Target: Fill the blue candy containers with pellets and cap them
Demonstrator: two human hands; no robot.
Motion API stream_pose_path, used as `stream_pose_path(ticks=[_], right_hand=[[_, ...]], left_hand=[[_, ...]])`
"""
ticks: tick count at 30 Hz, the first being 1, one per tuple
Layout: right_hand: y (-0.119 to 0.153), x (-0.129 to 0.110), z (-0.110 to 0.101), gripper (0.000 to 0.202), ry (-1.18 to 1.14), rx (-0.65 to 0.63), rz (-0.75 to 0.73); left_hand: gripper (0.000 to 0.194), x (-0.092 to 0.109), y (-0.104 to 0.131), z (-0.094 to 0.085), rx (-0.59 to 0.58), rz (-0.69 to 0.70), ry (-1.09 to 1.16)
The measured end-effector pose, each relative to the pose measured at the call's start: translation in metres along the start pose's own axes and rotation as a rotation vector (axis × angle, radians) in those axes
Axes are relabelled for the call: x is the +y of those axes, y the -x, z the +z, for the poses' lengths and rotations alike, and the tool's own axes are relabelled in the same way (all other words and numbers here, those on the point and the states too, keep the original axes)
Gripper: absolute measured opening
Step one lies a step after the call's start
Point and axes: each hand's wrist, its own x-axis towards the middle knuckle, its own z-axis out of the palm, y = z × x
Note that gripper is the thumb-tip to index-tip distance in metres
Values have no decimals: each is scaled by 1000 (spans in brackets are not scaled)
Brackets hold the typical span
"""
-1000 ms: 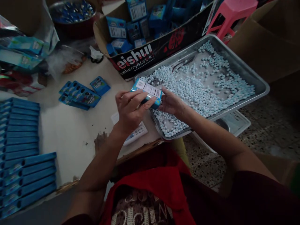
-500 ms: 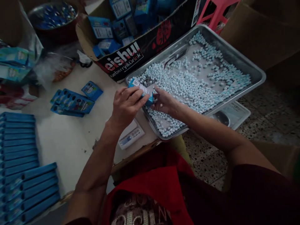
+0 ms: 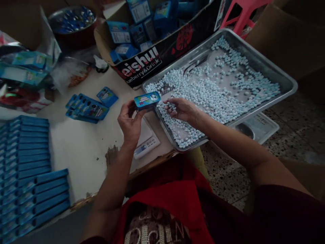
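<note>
My left hand (image 3: 130,122) grips a small blue candy box (image 3: 146,101) between thumb and fingers, above the near left corner of the metal tray. The box lies sideways, and white pieces show in an opening at its right end. Just right of it, my right hand (image 3: 181,110) hovers over the tray with curled fingers, a few pale candies in them. Many pale blue and white candies (image 3: 200,91) cover much of the metal tray (image 3: 269,69). Under my left wrist a white digital scale (image 3: 147,148) rests on the table.
Stacked blue boxes (image 3: 33,149) fill the table's left side. More blue boxes (image 3: 87,107) lie at mid-table. Behind stands a black carton (image 3: 167,51) of blue boxes, beside a bowl (image 3: 76,39) of shiny blue packets. A pink stool (image 3: 238,15) and white basket (image 3: 269,127) are at right.
My left hand has turned the box so its end with the opening faces up, and holds it farther left. My right hand has drawn apart from the box. The whole view has shifted slightly.
</note>
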Motion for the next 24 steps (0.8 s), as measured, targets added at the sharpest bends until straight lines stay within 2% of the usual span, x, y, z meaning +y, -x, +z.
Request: stream_pose_path(ticks=[3,7,9,11,14,17,20,24], right_hand=[[10,-11,5,9,4,108,51],[13,-20,9,11,60,166,-8],[14,-19,14,12,120,169,-75],[18,-15,22,12,206,144,-115],[28,-4,46,9,336,56,-78],[36,6,82,19,472,-78,-32],[33,16,119,24,650,-185,-61],[17,28,149,29,922,-183,-216]], left_hand=[[62,-10,25,-31,72,-161,112],[57,-14,60,-76,81,-299,148],[56,-17,73,-87,77,-345,161],[56,-22,82,-91,83,-381,180],[70,-28,91,-93,95,-397,230],[82,-29,97,-107,99,-398,233],[67,-27,107,-136,138,-451,142],[55,-23,126,-186,302,-451,13]])
